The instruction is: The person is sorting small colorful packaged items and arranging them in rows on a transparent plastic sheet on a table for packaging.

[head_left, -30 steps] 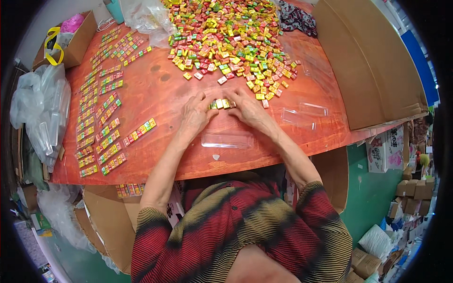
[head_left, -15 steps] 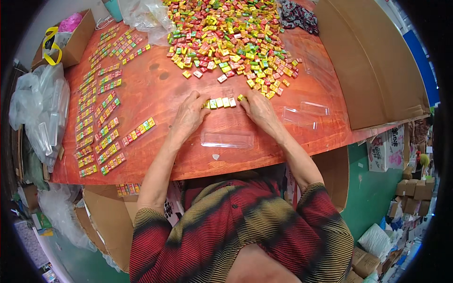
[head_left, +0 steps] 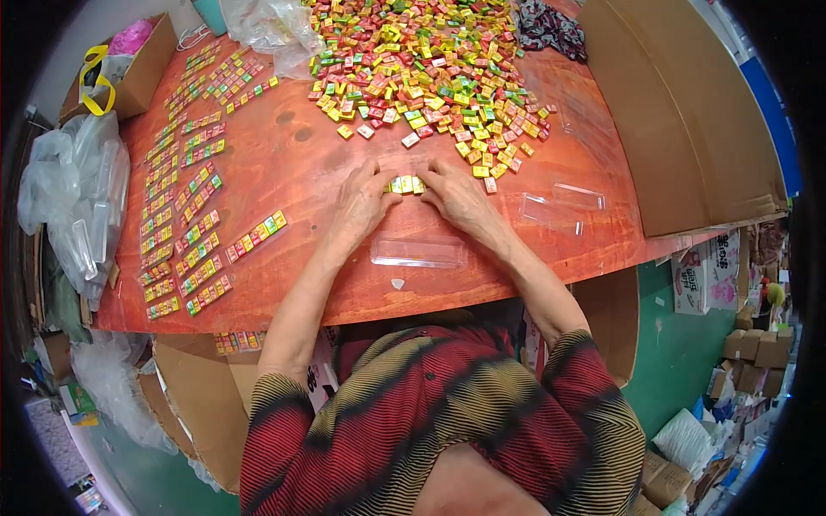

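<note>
Between my hands, a short row of small yellow and white boxes point(head_left: 407, 184) lies on the reddish wooden table. My left hand point(head_left: 364, 199) presses its fingers and thumb round the left end of the row. At the other end, my right hand point(head_left: 459, 199) closes in the same way; fingers cover the outer boxes. Closer to my body lies a clear plastic tray point(head_left: 419, 253). Beyond my hands spreads a large heap of small yellow, red and green boxes point(head_left: 422, 73), and one loose box point(head_left: 490, 184) sits right of my right hand.
Filled trays point(head_left: 256, 236) stand in columns at the left. Two clear trays point(head_left: 551, 212) lie at the right. A tall cardboard box point(head_left: 680, 112) bounds the right side. Plastic bags point(head_left: 73, 202) hang at the left edge, and dark patterned cloth point(head_left: 551, 30) lies at the back.
My right hand has moved left, bringing the hands closer together round the row. Fewer boxes show between them. A loose box now shows right of my right hand.
</note>
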Available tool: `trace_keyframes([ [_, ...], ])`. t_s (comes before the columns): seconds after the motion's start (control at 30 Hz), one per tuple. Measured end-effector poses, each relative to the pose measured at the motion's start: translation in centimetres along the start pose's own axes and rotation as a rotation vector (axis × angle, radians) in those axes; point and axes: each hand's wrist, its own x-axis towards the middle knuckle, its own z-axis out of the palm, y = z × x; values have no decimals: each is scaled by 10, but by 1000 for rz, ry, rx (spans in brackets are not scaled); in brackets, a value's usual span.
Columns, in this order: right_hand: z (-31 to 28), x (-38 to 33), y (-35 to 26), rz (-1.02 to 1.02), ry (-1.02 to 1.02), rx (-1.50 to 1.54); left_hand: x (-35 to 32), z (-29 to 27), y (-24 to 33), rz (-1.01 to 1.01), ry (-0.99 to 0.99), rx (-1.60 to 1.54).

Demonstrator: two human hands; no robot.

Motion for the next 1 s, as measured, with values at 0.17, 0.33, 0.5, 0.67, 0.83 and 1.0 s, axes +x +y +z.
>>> trace_keyframes([
  [0.17, 2, -3, -4, 18, 24, 51, -5, 10, 1, 43, 105, 102],
  [0.33, 3, 0, 0, 54, 29, 19, 4, 7, 3, 39, 101, 123],
  [0.5, -27, -23, -27, 78, -49, 57, -22, 0, 37, -85, 22, 62],
  [0.67, -28, -77, -61, 231, -165, 108, -72, 7, 54, 3, 39, 94],
  [0.83, -32, -94, -70, 225, -157, -27, -92, 6, 51, 105, 40, 202],
  [1.0, -21, -98, -66, 84, -109, -207, -93, 8, 48, 171, -28, 385],
])
